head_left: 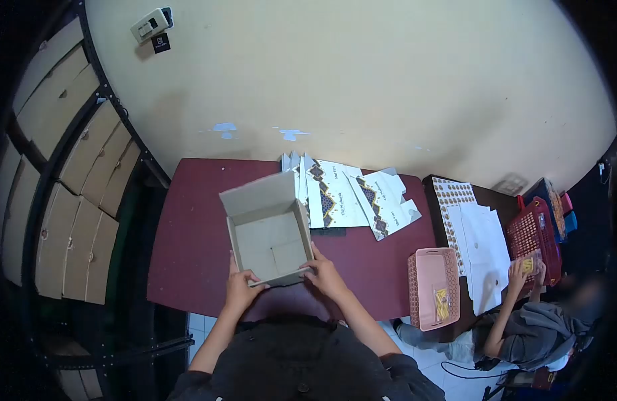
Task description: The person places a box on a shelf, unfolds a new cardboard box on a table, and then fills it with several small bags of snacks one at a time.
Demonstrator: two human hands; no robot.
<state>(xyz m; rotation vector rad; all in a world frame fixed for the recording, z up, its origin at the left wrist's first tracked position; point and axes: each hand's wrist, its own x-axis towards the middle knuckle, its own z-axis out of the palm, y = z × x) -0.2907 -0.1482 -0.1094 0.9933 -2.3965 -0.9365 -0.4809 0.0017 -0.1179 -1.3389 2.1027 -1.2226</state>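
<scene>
An open cardboard box (257, 194), grey-white inside with its lid flap standing up at the far side, is tilted towards me above the dark red table (181, 247). Nothing shows inside it except a small dark mark on its floor. My left hand (243, 286) grips the near left corner, thumb over the rim. At the near right corner my right hand (327, 275) holds the box the same way. Just beyond the box's right side lie several flat white printed card pieces (338, 194) with dark and gold patterns, overlapping each other.
A pink basket (415, 294) with a yellow packet inside stands at the table's right edge. Beyond it are sticker sheets (452, 194), white paper (482, 247) and a red basket (515, 234). A seated co-worker (535, 334) holds a small packet. Shelves with cardboard boxes (74, 247) stand left.
</scene>
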